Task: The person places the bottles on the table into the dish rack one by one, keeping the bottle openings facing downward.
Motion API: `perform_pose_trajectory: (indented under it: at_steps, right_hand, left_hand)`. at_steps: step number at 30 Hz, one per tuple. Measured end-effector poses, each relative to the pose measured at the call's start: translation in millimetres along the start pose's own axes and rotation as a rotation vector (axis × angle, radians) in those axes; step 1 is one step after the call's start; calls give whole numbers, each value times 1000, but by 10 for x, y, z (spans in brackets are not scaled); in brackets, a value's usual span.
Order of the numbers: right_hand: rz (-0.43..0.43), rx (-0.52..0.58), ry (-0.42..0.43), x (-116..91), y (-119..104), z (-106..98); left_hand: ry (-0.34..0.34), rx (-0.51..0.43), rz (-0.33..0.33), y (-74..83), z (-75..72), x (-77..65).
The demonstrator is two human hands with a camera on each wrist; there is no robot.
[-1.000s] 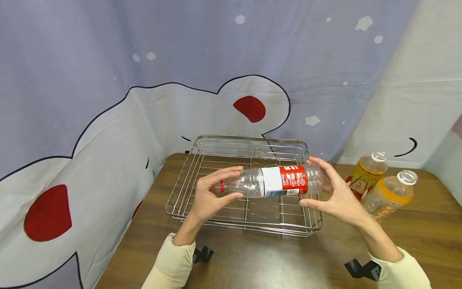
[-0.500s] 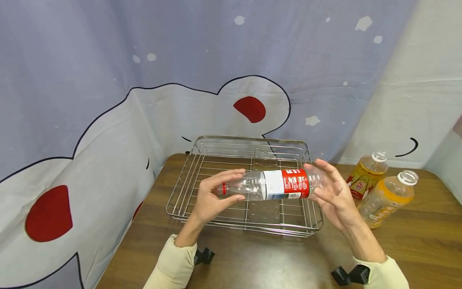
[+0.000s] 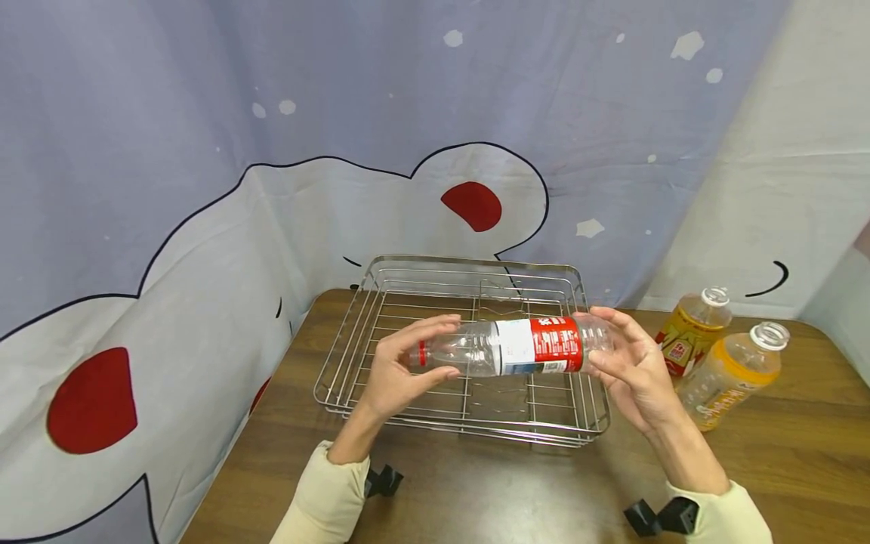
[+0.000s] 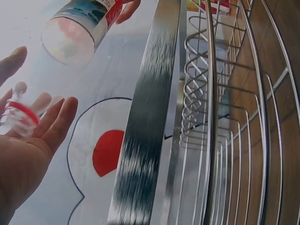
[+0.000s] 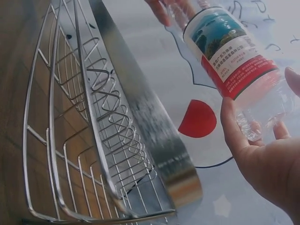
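A clear plastic bottle (image 3: pixel 516 347) with a red and white label lies sideways between both hands, above a wire basket. My left hand (image 3: pixel 401 370) holds the neck, with fingers over the top and thumb below. In the left wrist view, the red ring (image 4: pixel 24 112) on the neck sits within that hand's fingers. Around the base, my right hand (image 3: pixel 639 370) grips the bottle, thumb on the near side. The right wrist view shows the label (image 5: pixel 229 54) with a landscape picture, and fingers of the right hand (image 5: pixel 262 159) supporting the clear base.
The metal wire basket (image 3: pixel 476 261) stands on a wooden table (image 3: pixel 476 491) under the bottle. Two uncapped bottles stand to the right: one with a yellow-red label (image 3: pixel 692 332), one with orange print (image 3: pixel 737 374). A patterned curtain (image 3: pixel 340 211) hangs behind.
My right hand has moved left and closed in on the base, its thumb now against the bottle. The bottle has shifted slightly right and down. My left hand stays almost in place.
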State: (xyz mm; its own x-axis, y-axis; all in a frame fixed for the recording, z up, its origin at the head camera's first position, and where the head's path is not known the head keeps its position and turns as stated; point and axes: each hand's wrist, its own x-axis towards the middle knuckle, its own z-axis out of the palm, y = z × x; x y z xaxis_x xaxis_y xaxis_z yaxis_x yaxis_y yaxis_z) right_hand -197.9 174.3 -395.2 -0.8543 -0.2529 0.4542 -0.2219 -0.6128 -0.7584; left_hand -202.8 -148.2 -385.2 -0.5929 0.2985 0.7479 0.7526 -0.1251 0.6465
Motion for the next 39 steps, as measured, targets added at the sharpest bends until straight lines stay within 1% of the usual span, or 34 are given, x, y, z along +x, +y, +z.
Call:
perform_pose_trajectory:
  at_steps: [4, 9, 16, 19, 23, 25, 29, 31, 34, 36, 38, 39]
  right_hand:
    - [-10, -14, 40, 20, -53, -2]
    - [-22, -34, 99, 62, -138, -17]
    - [-59, -52, 177, 162, -271, -40]
    - [-78, -72, 213, 213, -352, -47]
    - [-103, -91, 251, 280, -457, -65]
    - [-114, -95, 263, 312, -497, -79]
    - [-122, -108, 291, 371, -550, -119]
    - [-123, -119, 305, 391, -568, -142]
    - [-126, -137, 322, 412, -588, -174]
    - [-126, -137, 334, 423, -596, -187]
    - [-128, -153, 348, 435, -601, -196]
    - [-129, -163, 357, 440, -603, -199]
  left_hand:
    - [4, 12, -37, 25, -78, -16]
    - [38, 71, -58, 22, -258, -83]
    - [103, 157, -114, 11, -574, -236]
    - [140, 211, -141, 12, -694, -311]
    - [191, 289, -182, 4, -826, -424]
    - [209, 309, -199, -3, -880, -481]
    - [226, 356, -223, -28, -958, -584]
    - [233, 387, -239, -45, -979, -629]
    - [230, 424, -245, -73, -994, -696]
    - [230, 438, -282, -17, -965, -703]
    - [222, 454, -322, -33, -975, -755]
    - [220, 465, -355, -41, -979, -778]
